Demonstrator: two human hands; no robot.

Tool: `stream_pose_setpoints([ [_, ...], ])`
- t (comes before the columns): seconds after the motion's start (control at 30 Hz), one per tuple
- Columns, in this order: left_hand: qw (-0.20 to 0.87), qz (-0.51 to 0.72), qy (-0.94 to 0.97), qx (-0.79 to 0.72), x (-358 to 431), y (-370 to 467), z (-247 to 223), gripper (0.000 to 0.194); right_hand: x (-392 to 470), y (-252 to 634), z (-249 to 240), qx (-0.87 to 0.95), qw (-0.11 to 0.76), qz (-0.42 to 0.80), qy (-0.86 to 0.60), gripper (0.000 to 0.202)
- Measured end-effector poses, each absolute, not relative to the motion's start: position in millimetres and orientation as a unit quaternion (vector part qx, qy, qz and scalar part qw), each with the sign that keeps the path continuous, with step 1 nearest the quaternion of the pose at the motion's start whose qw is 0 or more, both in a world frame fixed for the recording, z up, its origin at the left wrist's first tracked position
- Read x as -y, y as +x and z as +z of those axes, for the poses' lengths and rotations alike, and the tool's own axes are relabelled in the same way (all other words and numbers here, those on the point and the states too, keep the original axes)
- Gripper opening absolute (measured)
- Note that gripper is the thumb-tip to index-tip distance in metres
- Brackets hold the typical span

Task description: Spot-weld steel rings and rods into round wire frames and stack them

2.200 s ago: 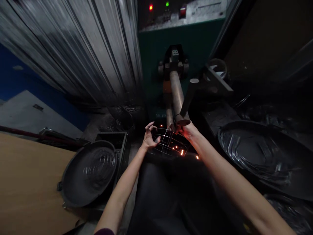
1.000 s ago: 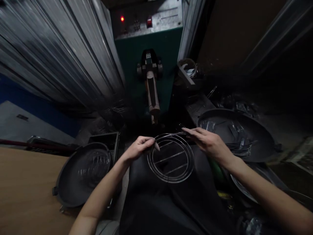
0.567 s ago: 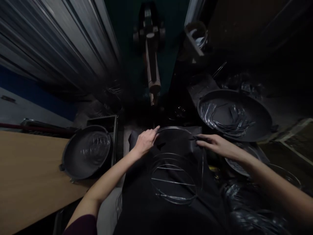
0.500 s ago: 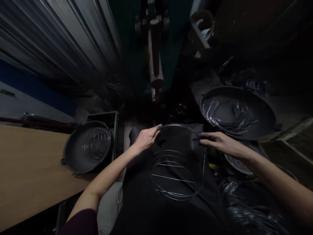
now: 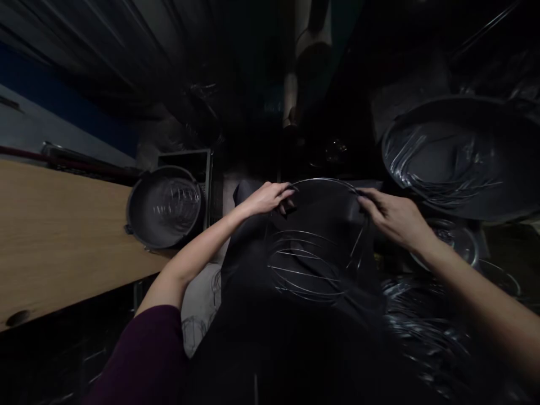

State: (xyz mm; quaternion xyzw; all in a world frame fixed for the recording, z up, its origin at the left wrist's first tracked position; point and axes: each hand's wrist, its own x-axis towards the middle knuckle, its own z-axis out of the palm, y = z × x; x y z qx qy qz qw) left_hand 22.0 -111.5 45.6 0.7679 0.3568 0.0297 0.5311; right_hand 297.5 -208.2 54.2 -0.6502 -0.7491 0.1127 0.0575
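Observation:
A round wire frame (image 5: 323, 179) with hoops and several cross wires lies over dark cloth (image 5: 248, 247) in the lap area. My left hand (image 5: 270, 198) has its fingers closed on the upper left of the top hoop. On the hoop's upper right, my right hand (image 5: 386, 214) pinches the wire between thumb and fingers. The lower hoop with its straight cross wires (image 5: 304, 269) rests nearer the body, below both hands.
A round dark tub (image 5: 164, 208) holding wire rings stands at left beside a wooden board (image 5: 63, 230). Right, a larger tub (image 5: 455, 157) holds wire pieces, with a wire pile (image 5: 422, 320) below. A machine part (image 5: 313, 39) hangs at the top.
The view has shifted, so most things appear further right and higher. The fingers of both hands have closed more around the top hoop.

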Motion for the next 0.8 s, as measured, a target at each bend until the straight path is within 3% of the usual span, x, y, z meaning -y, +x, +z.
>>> stream_pose_setpoints([
  [0.17,0.367,0.044,0.834,-0.409,128.5,16.7,42.6,0.034,225.2,282.2,47.0,0.768,0.085,-0.026,-0.634,0.049],
  [0.33,0.438,0.033,0.824,-0.357,127.9,19.0,45.3,0.028,227.2,284.3,46.3,0.776,0.054,-0.078,-0.624,0.053],
  [0.43,0.454,0.033,0.822,-0.343,124.1,18.5,45.8,0.029,212.5,281.1,46.5,0.776,0.048,-0.089,-0.622,0.045],
  [0.53,0.418,0.034,0.84,-0.343,123.0,15.5,45.8,0.032,201.5,273.6,45.0,0.787,0.075,-0.095,-0.605,0.035],
  [0.8,0.26,0.134,0.886,-0.36,134.9,23.8,38.0,0.035,213.9,261.6,54.4,0.778,0.024,-0.084,-0.622,0.033],
])
